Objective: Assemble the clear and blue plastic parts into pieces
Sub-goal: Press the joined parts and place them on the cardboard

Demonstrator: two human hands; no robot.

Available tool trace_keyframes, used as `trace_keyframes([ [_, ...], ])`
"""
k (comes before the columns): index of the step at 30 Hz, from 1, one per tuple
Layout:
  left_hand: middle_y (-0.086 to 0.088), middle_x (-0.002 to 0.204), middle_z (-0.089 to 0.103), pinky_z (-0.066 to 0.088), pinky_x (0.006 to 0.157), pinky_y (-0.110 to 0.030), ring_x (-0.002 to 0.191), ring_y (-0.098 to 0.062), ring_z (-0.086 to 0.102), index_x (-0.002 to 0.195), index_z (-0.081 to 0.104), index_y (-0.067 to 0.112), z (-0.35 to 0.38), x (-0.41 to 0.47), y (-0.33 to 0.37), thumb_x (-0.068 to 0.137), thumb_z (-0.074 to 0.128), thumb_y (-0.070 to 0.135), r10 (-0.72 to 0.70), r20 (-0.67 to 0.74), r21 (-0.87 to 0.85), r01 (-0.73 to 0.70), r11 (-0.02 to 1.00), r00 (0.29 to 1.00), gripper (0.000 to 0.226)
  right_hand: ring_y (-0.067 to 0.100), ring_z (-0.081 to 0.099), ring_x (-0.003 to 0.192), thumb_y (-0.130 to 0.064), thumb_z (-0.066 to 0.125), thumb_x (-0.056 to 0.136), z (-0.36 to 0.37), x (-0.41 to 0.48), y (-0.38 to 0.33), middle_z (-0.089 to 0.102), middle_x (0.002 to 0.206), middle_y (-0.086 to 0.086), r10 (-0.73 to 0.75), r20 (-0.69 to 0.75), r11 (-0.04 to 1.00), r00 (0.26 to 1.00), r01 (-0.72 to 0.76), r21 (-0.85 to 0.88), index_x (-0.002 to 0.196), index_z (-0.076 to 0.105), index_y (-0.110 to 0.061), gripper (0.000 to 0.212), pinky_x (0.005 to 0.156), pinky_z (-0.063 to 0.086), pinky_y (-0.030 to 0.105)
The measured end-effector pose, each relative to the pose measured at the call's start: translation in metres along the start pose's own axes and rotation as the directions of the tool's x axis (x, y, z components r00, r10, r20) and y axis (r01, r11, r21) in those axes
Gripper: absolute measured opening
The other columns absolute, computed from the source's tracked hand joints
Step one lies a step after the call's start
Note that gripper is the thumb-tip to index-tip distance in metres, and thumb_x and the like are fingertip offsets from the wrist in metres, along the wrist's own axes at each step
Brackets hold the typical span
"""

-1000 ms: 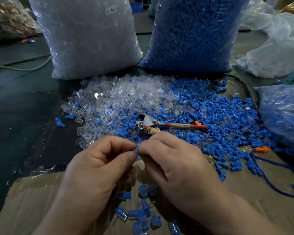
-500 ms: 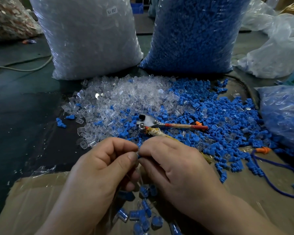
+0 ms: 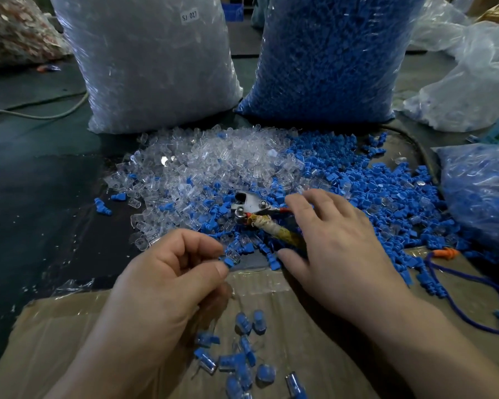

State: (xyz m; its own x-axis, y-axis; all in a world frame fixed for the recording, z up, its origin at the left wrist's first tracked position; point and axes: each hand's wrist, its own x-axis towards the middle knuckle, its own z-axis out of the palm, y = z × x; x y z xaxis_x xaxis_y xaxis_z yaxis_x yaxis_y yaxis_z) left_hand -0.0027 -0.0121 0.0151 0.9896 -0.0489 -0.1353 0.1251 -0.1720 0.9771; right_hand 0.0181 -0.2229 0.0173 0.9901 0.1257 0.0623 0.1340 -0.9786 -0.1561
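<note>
My left hand (image 3: pixel 167 272) pinches a joined clear-and-blue piece (image 3: pixel 230 260) between thumb and forefinger, just above the cardboard edge. My right hand (image 3: pixel 332 243) is spread open over the pliers' (image 3: pixel 252 210) wrapped handle, fingers apart and resting on the parts, holding nothing that I can see. A heap of loose clear parts (image 3: pixel 202 168) lies ahead at centre-left, and loose blue parts (image 3: pixel 366 191) spread to the right of it. Several assembled pieces (image 3: pixel 242 358) lie on the cardboard sheet (image 3: pixel 55 326) below my hands.
A big bag of clear parts (image 3: pixel 150 67) and a big bag of blue parts (image 3: pixel 332 59) stand behind the heaps. A smaller bag of blue pieces (image 3: pixel 481 194) sits at the right edge. A blue cord (image 3: pixel 461 309) with an orange end lies at lower right. Dark tabletop lies to the left.
My hands were pressed together on one piece. The right hand has let go and moved right and forward onto the pliers; the left hand keeps the piece.
</note>
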Motion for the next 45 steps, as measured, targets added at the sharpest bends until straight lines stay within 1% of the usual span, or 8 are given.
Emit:
trace_keyframes([
  [3, 0.000, 0.075, 0.075, 0.054, 0.056, -0.020, 0.065, -0.014, 0.071, 0.088, 0.069, 0.042, 0.003, -0.005, -0.001, 0.074, 0.076, 0.022, 0.059, 0.080, 0.174, -0.072, 0.982, 0.995, 0.026, 0.025, 0.027, 0.135, -0.063, 0.042, 0.091, 0.004, 0.003, 0.001, 0.032, 0.149, -0.002, 0.029, 0.026, 0.998, 0.999, -0.028, -0.062, 0.147, 0.014, -0.032, 0.070, 0.115, 0.019, 0.045],
  [7, 0.000, 0.074, 0.075, 0.055, 0.057, -0.018, 0.066, -0.013, 0.071, 0.087, 0.069, 0.042, 0.005, -0.009, 0.000, 0.073, 0.074, 0.023, 0.072, 0.158, 0.170, -0.099, 0.980, 0.985, 0.024, 0.024, 0.037, 0.122, -0.065, 0.046, 0.087, 0.002, 0.005, 0.000, 0.047, 0.134, -0.005, 0.040, 0.009, 0.995, 0.999, -0.039, -0.089, 0.143, 0.028, -0.032, 0.067, 0.106, 0.029, 0.044],
  [13, -0.014, 0.070, 0.072, 0.055, 0.052, -0.020, 0.060, -0.020, 0.071, 0.077, 0.073, 0.026, -0.005, 0.002, -0.004, 0.059, 0.072, 0.025, 0.078, -0.094, -0.162, -0.093, 0.982, 0.993, 0.018, 0.017, 0.034, 0.099, -0.051, 0.045, 0.083, -0.005, 0.005, -0.002, 0.052, 0.106, -0.008, 0.033, -0.105, 0.999, 0.994, -0.036, -0.022, 0.121, 0.044, -0.032, 0.042, 0.089, 0.030, 0.039],
  [18, -0.012, 0.075, 0.072, 0.058, 0.060, -0.030, 0.070, -0.024, 0.072, 0.080, 0.074, 0.024, -0.012, 0.010, -0.011, 0.064, 0.071, 0.020, 0.039, -0.147, -0.304, -0.082, 0.949, 0.988, 0.016, 0.004, 0.040, 0.091, -0.048, 0.045, 0.082, -0.016, -0.007, -0.003, 0.043, 0.101, -0.017, 0.005, -0.323, 0.955, 0.946, 0.091, 0.281, 0.123, 0.040, -0.033, 0.043, 0.075, 0.032, 0.016],
  [22, -0.012, 0.074, 0.072, 0.057, 0.057, -0.031, 0.067, -0.022, 0.072, 0.079, 0.074, 0.025, -0.011, 0.010, -0.010, 0.064, 0.071, 0.021, 0.045, -0.129, -0.329, -0.086, 0.940, 0.991, 0.016, 0.007, 0.047, 0.095, -0.050, 0.047, 0.077, -0.018, -0.014, -0.007, 0.050, 0.106, -0.015, -0.134, -0.252, 0.952, 0.959, 0.194, 0.235, 0.127, 0.042, -0.031, 0.053, 0.077, 0.043, 0.025],
  [28, -0.015, 0.077, 0.072, 0.055, 0.052, -0.023, 0.062, -0.019, 0.069, 0.079, 0.072, 0.024, -0.008, 0.005, -0.002, 0.057, 0.076, 0.034, 0.120, -0.125, -0.302, -0.153, 0.941, 0.985, 0.025, 0.014, 0.053, 0.105, -0.052, 0.046, 0.077, -0.017, -0.017, -0.010, 0.056, 0.115, -0.011, -0.251, -0.163, 0.935, 0.954, 0.282, 0.214, 0.130, 0.049, -0.026, 0.059, 0.088, 0.046, 0.031],
  [38, -0.006, 0.075, 0.071, 0.054, 0.052, -0.022, 0.061, -0.016, 0.067, 0.082, 0.072, 0.030, -0.009, 0.005, -0.006, 0.068, 0.071, 0.028, 0.211, -0.172, -0.212, -0.246, 0.946, 0.962, 0.014, 0.007, 0.045, 0.106, -0.055, 0.044, 0.078, -0.018, -0.016, -0.006, 0.050, 0.114, -0.019, -0.275, -0.101, 0.931, 0.956, 0.291, 0.221, 0.127, 0.037, -0.040, 0.052, 0.088, 0.042, 0.026],
  [45, -0.006, 0.076, 0.071, 0.054, 0.050, -0.021, 0.059, -0.016, 0.067, 0.081, 0.070, 0.032, -0.007, 0.002, -0.001, 0.065, 0.067, 0.030, 0.231, -0.177, -0.157, -0.259, 0.953, 0.957, 0.017, 0.011, 0.053, 0.088, -0.058, 0.043, 0.076, -0.022, -0.013, -0.011, 0.057, 0.094, -0.013, -0.274, -0.097, 0.945, 0.957, 0.286, 0.159, 0.120, 0.054, -0.035, 0.051, 0.076, 0.049, 0.030],
])
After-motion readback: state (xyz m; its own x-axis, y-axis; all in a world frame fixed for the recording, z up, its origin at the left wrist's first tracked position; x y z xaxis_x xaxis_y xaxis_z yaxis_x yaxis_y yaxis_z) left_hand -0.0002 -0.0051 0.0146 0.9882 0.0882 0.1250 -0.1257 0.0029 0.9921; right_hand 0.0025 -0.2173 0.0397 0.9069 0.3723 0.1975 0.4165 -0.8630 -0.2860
